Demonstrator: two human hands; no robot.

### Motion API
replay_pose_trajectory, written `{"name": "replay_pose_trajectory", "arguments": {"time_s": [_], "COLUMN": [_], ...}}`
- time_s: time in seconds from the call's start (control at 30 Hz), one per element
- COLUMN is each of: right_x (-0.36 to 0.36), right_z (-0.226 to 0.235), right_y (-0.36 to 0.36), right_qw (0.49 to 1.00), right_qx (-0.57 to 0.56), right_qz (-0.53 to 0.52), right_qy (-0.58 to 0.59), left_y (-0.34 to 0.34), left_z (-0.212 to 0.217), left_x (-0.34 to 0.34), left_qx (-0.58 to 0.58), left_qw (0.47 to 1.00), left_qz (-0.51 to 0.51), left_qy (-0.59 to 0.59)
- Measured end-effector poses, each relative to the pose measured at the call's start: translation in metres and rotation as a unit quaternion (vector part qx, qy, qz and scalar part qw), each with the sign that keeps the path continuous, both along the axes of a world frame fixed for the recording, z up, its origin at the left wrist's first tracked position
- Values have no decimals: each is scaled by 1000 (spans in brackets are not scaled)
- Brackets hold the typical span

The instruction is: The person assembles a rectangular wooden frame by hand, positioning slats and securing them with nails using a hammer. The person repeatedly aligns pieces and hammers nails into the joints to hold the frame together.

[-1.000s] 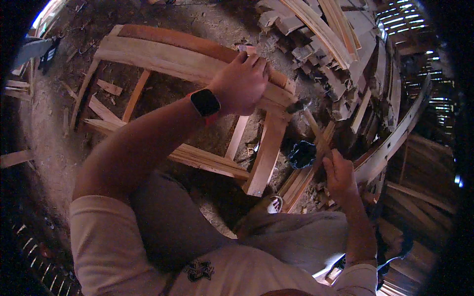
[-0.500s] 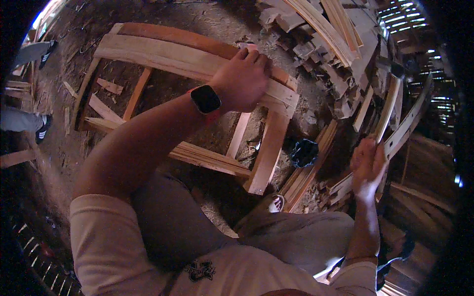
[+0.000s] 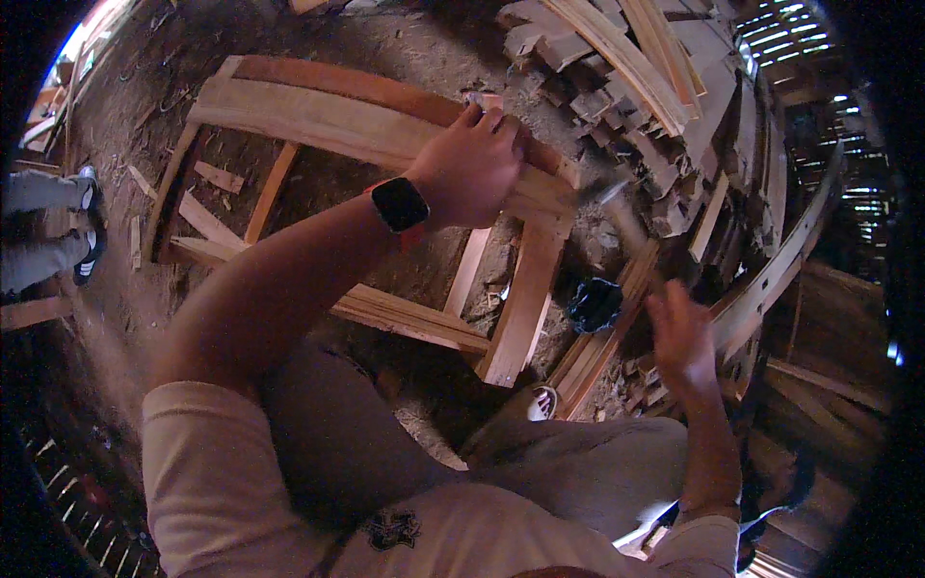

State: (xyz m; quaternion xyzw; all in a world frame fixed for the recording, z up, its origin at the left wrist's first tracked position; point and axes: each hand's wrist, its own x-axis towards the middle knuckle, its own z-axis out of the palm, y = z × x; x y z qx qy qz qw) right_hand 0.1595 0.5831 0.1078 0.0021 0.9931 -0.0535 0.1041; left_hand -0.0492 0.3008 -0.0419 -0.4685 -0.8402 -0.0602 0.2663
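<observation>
The frame (image 3: 385, 125), a curved wooden piece of rails and slats, lies on the dirt floor (image 3: 135, 289). Its top rail is gripped from above by the left hand (image 3: 472, 169), the fingers curled over the far edge; a dark watch (image 3: 399, 204) is worn on that wrist. Just below this hand a slat (image 3: 470, 272) runs down to the lower rail, and to its right a thick upright (image 3: 525, 299) is joined to the top rail. The right hand (image 3: 679, 337) is raised well to the right of the frame and is closed on a hammer (image 3: 626, 226), whose blurred head is seen near the frame's upper right corner. A dark bag (image 3: 594, 303) lies just left of that hand. Above it a woodpile (image 3: 626, 67) is stacked. Far left of the left hand, another person's shoes (image 3: 89, 222) are seen.
</observation>
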Motion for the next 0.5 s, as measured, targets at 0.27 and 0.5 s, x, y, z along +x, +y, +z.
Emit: {"name": "replay_pose_trajectory", "arguments": {"time_s": [0.27, 0.5], "right_x": [5, 8], "right_z": [-19, -20], "right_y": [3, 0], "right_qw": [999, 994], "right_qx": [-21, -101], "right_qz": [-7, 9], "right_qy": [-30, 28], "left_y": [1, -2], "left_z": [4, 12], "left_x": [-2, 4], "left_qx": [-2, -14], "left_qw": [999, 999], "left_qz": [-17, 3], "left_qy": [-32, -42]}}
